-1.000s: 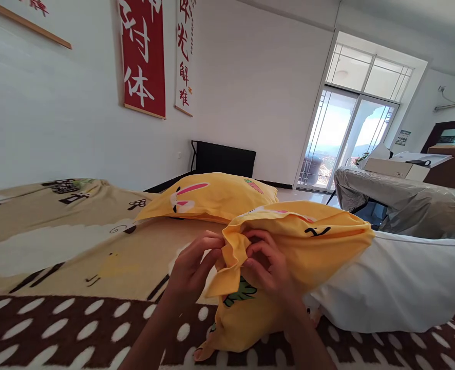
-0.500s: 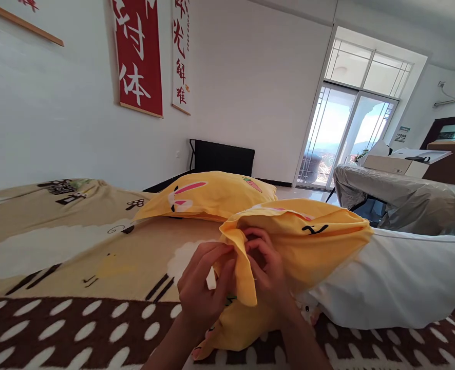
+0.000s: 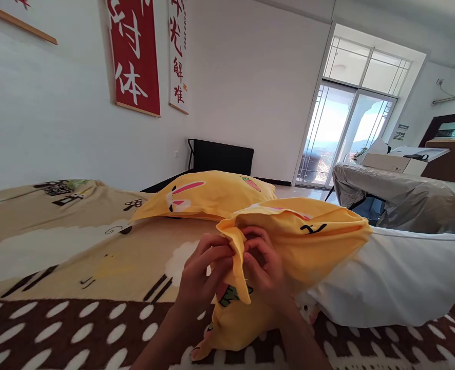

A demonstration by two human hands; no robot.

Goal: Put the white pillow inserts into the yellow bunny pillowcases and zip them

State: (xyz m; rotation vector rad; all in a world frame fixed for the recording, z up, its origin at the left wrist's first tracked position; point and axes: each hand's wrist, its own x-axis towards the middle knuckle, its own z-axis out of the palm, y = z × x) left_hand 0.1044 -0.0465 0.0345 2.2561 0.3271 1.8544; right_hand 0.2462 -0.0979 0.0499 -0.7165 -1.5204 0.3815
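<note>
Both hands are at the open end of a yellow pillowcase (image 3: 308, 257), which is pulled partway over a white pillow (image 3: 400, 282). My left hand (image 3: 202, 270) pinches the folded edge of the cloth from the left, thumb and fingers closed on it. From the right, my right hand (image 3: 265, 267) grips the same edge, its fingers curled into the fold. A strip of the hem hangs down between the hands. The fingertips are partly hidden by the cloth. Below, the lower part of the pillowcase droops onto the blanket.
Behind lies another pillow (image 3: 220, 194) in a yellow rabbit-print case. A beige and brown patterned blanket (image 3: 77, 252) covers the surface beneath. At the right stands furniture under a plastic sheet (image 3: 397, 192) with a white box (image 3: 389, 162) on top. A black panel (image 3: 223, 156) leans near the wall.
My left hand has turned slightly and its fingers have closed in on the cloth edge. The hanging strip has shifted a little left, showing more of the green print beneath. The right hand stays about where it was.
</note>
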